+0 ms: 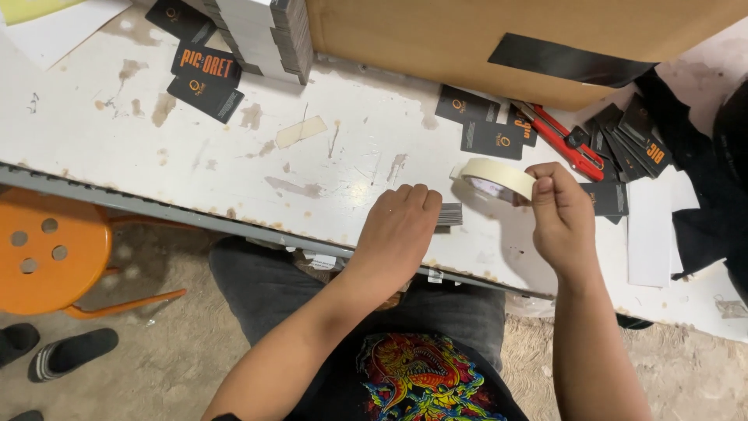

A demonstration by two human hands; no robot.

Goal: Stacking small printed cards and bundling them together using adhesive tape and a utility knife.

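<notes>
A red utility knife (557, 140) lies beside a large cardboard box (499, 39) on the stained white table (234, 148). Black tags (204, 78) are scattered near a grey card stack (269, 35). An orange stool (47, 253) and dark slippers (74, 351) are on the floor.

- Tape roll (499, 178): cream.
- Worktop (156, 148): white, scuffed, with brown stains.
- Card stack (449, 214): dark grey edges.
- Loose tags (491, 139): black with orange print.
- Utility knife (557, 136): red and black.
- Cardboard box (405, 39): tan, black tape strip.
- Stool (47, 249): orange.
- Shirt (413, 382): black, multicoloured dragon print.
</notes>
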